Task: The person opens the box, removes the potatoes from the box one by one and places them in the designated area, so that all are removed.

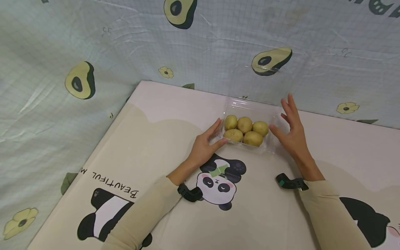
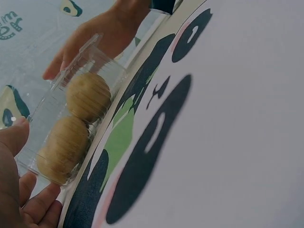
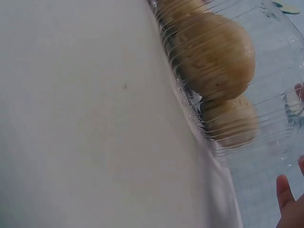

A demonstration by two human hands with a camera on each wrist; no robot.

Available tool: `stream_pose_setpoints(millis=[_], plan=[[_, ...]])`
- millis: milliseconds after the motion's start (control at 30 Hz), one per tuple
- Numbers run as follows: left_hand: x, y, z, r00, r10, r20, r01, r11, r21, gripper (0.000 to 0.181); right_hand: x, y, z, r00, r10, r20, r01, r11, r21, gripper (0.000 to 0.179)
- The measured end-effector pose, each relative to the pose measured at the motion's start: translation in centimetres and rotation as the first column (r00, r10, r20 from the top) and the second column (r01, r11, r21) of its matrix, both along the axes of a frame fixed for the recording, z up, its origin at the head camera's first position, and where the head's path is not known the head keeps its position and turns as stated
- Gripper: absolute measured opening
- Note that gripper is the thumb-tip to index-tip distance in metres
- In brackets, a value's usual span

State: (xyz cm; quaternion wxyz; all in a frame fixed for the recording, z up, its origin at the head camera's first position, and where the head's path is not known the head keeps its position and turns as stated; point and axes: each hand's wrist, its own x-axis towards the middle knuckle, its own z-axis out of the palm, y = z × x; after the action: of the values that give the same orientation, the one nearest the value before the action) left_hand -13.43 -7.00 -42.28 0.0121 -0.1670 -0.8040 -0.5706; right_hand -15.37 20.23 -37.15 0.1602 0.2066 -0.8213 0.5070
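A clear plastic clamshell box [image 1: 271, 143] sits toward the table's far edge, its see-through lid [image 1: 240, 74] raised at the back. Inside lie several yellow-brown potatoes [image 1: 244, 124] in two rows. My left hand [image 1: 203, 147] is at the box's left end, thumb by the near corner and fingers along the side, fairly straight. The left wrist view shows its fingers [image 2: 42, 206] right at the box wall. My right hand [image 1: 292, 133] stands off the right end with fingers spread and raised, the thumb close to the box's edge. Only its fingertips [image 3: 284, 190] enter the right wrist view.
The pale table cover [image 1: 175, 139] carries printed pandas [image 1: 216, 189] and lettering. An avocado-print curtain [image 1: 134, 45] hangs behind and along the left of the table. Dark straps [image 1: 189, 193] are on both wrists.
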Motion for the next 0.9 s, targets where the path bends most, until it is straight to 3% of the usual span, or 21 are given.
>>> stream_pose_setpoints(millis=[233,467,700,900], plan=[[0.0,0.0,0.0,1.000,0.007,0.006,-0.006,1.000,-0.013,0.071,0.0,0.2,-0.2,0.996,0.055,-0.066,-0.050,0.997,0.063,0.063],[0.0,0.0,0.1,1.000,0.001,0.006,-0.001,1.000,-0.006,0.071,0.0,-0.5,-0.7,0.986,0.092,-0.140,-0.083,0.994,0.071,0.067],[0.2,-0.1,0.2,1.000,-0.017,-0.002,0.017,1.000,0.023,0.069,0.9,-1.5,-1.0,0.989,0.084,-0.118,-0.085,0.996,-0.007,0.074],[0.3,-0.2,0.2,1.000,-0.021,0.011,0.021,0.998,0.054,0.068,1.5,-1.6,-0.9,0.991,0.080,-0.103,-0.082,0.997,-0.012,0.078]])
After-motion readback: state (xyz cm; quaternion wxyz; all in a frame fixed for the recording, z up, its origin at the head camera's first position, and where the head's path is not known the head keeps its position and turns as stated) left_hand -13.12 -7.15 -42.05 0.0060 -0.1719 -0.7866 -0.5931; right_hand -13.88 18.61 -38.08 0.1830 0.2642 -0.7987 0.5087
